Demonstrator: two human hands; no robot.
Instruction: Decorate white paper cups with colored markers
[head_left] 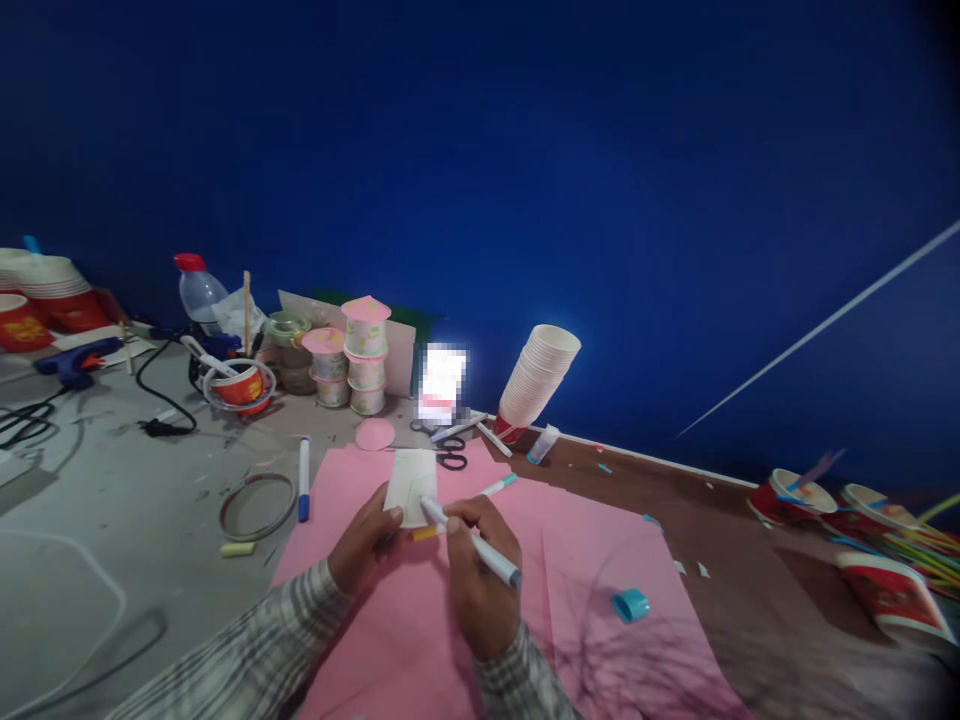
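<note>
My left hand (367, 540) is closed around the lower end of a white paper cup (409, 478), tilted over the pink paper (390, 640). Thin green lines show on the cup's side. In my right hand (486, 575) is a white marker (487, 556) with a dark end, its tip at the cup's wall. Whether the tip touches cannot be made out. Beneath the hands lie a yellow marker (426, 535), partly hidden, and a marker with a teal end (499, 485). Black-handled scissors (451, 455) rest just beyond the cup.
Decorated cup towers (366, 370) and a pink paper disc (375, 434) stand or lie behind. A leaning cup stack (538, 375) is by the blue wall. A tape roll (257, 507) and blue-capped marker (304, 480) are left; a teal cap (631, 604) is right.
</note>
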